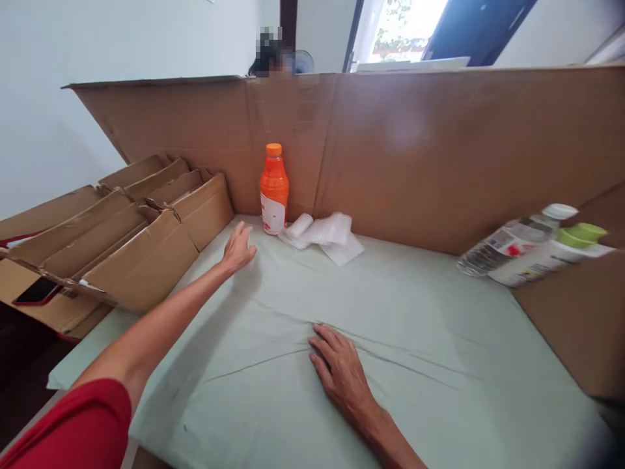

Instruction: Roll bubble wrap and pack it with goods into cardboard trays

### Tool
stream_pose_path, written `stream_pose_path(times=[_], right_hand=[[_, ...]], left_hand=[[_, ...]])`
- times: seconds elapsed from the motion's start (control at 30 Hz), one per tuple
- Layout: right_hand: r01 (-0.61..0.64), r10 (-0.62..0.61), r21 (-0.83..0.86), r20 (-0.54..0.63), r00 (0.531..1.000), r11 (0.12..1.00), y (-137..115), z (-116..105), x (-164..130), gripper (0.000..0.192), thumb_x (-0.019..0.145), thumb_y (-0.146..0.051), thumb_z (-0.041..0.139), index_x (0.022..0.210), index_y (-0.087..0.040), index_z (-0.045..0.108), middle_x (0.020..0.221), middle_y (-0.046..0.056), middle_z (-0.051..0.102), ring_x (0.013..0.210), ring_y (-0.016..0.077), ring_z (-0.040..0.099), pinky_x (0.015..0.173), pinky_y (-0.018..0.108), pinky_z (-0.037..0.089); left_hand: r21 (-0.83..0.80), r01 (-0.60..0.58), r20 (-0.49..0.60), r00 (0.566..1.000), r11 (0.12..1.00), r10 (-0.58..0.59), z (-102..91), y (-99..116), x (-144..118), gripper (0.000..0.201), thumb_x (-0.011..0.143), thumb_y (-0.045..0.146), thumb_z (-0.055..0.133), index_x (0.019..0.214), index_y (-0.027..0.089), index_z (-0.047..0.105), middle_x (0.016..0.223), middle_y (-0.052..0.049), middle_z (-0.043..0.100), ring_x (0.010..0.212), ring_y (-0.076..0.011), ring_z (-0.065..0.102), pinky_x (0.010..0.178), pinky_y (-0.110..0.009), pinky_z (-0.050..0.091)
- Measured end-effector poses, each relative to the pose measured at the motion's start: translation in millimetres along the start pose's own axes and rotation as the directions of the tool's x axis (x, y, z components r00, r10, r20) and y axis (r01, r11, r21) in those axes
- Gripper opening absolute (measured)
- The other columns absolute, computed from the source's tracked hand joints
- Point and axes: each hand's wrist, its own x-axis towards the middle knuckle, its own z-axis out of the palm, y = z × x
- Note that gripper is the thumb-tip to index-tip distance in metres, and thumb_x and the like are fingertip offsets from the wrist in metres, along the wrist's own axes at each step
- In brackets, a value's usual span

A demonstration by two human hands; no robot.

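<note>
My left hand (239,249) is stretched forward over the table, fingers apart and nothing in it. Just beyond and to its right stands an orange bottle (274,185) with an orange cap and a white label, upright against the cardboard wall. Crumpled bubble wrap (327,231) lies at the bottle's right side. My right hand (342,368) rests palm down on the pale green table cover (420,326), its fingers extended, and wrinkles run through the cloth around it. Neither hand touches the bottle or the wrap.
A cardboard box with dividers (141,254) stands at the left, a phone (36,291) beside it. A tall cardboard wall (415,156) closes the back. At the right are a clear water bottle (508,241) and a white bottle with a green cap (541,260). A person's head shows behind the wall.
</note>
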Motion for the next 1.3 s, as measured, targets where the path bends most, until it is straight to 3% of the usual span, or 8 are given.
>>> stream_pose_path(times=[0.2, 0.37, 0.47, 0.63, 0.83, 1.07, 1.2, 1.3], right_hand=[[0.078, -0.080, -0.034, -0.088, 0.993, 0.996, 11, 10, -5, 0.027, 0.096, -0.022, 0.055, 0.119, -0.024, 0.068, 0.134, 0.009, 0.068, 0.122, 0.0267, 0.065, 0.092, 0.043, 0.056], [0.117, -0.116, -0.002, -0.094, 0.989, 0.993, 20, 12, -6, 0.031, 0.093, -0.022, 0.057, 0.122, -0.024, 0.066, 0.136, 0.009, 0.068, 0.122, 0.0280, 0.065, 0.089, 0.043, 0.057], [0.110, -0.107, 0.027, -0.088, 0.990, 0.994, 22, 12, -4, 0.032, 0.092, -0.021, 0.058, 0.123, -0.025, 0.066, 0.135, 0.009, 0.068, 0.121, 0.0293, 0.065, 0.089, 0.044, 0.058], [-0.034, 0.032, 0.069, 0.029, 0.999, 0.997, -1, 1, 0, 0.030, 0.091, -0.016, 0.055, 0.117, -0.023, 0.068, 0.136, 0.011, 0.067, 0.126, 0.0284, 0.061, 0.098, 0.046, 0.053], [-0.165, 0.144, 0.095, 0.202, 0.969, 0.982, -21, -9, 1, 0.028, 0.090, -0.024, 0.065, 0.117, -0.020, 0.069, 0.142, 0.008, 0.063, 0.133, 0.0250, 0.053, 0.108, 0.042, 0.044], [-0.195, 0.194, 0.011, 0.022, 0.981, 0.981, 1, -59, -5, 0.019, 0.094, -0.028, 0.062, 0.109, -0.022, 0.071, 0.131, 0.008, 0.069, 0.123, 0.0210, 0.059, 0.106, 0.039, 0.043], [-0.370, 0.312, -0.296, -0.226, 0.923, 0.881, 73, -156, -14, 0.027, 0.091, -0.022, 0.062, 0.117, -0.019, 0.068, 0.139, 0.016, 0.063, 0.128, 0.0293, 0.056, 0.105, 0.048, 0.041], [-0.540, 0.373, -0.517, -0.396, 0.839, 0.664, 146, -234, -28, 0.037, 0.085, -0.021, 0.066, 0.121, -0.013, 0.064, 0.139, 0.024, 0.060, 0.126, 0.0366, 0.055, 0.096, 0.050, 0.040]], left_hand=[[0.029, 0.153, -0.060, 0.987, 0.988, -0.151, -14.4, -34, 106, 0.069, 0.077, 0.016, 0.064, 0.143, 0.005, 0.047, 0.158, -0.024, 0.037, 0.146, -0.0360, 0.041, 0.122, -0.044, 0.034], [0.055, 0.198, -0.109, 0.975, 0.979, -0.191, -8.0, -56, 130, 0.071, 0.082, 0.017, 0.060, 0.147, 0.001, 0.037, 0.156, -0.025, 0.037, 0.146, -0.0330, 0.040, 0.122, -0.042, 0.033], [0.077, 0.156, -0.054, 0.987, 0.985, -0.152, 15.4, -53, 95, 0.063, 0.081, 0.019, 0.060, 0.141, 0.004, 0.047, 0.155, -0.024, 0.042, 0.143, -0.0328, 0.044, 0.119, -0.042, 0.036], [0.024, -0.048, 0.099, 0.994, 0.999, 0.046, 47.7, -30, -22, 0.044, 0.084, 0.029, 0.052, 0.126, 0.016, 0.062, 0.142, -0.016, 0.059, 0.139, -0.0326, 0.048, 0.119, -0.052, 0.032], [0.033, -0.387, 0.140, 0.915, 0.922, 0.379, 72.2, -11, -131, 0.055, 0.095, 0.049, 0.040, 0.130, 0.013, 0.062, 0.147, -0.022, 0.053, 0.141, -0.0402, 0.043, 0.116, -0.059, 0.032], [-0.194, -0.685, 0.250, 0.657, 0.702, 0.711, 96.4, 74, -243, 0.052, 0.091, 0.037, 0.058, 0.141, 0.022, 0.059, 0.154, -0.016, 0.051, 0.145, -0.0384, 0.040, 0.122, -0.061, 0.021], [-0.604, -0.568, 0.488, 0.291, 0.559, 0.823, 99.8, 121, -315, 0.068, 0.087, 0.042, 0.067, 0.151, 0.031, 0.048, 0.164, -0.011, 0.036, 0.153, -0.0407, 0.027, 0.124, -0.065, 0.012], [-0.798, -0.267, 0.548, 0.050, 0.540, 0.835, 115.1, 145, -356, 0.047, 0.100, 0.044, 0.048, 0.146, 0.037, 0.053, 0.154, -0.007, 0.052, 0.150, -0.0327, 0.036, 0.126, -0.057, 0.015]])
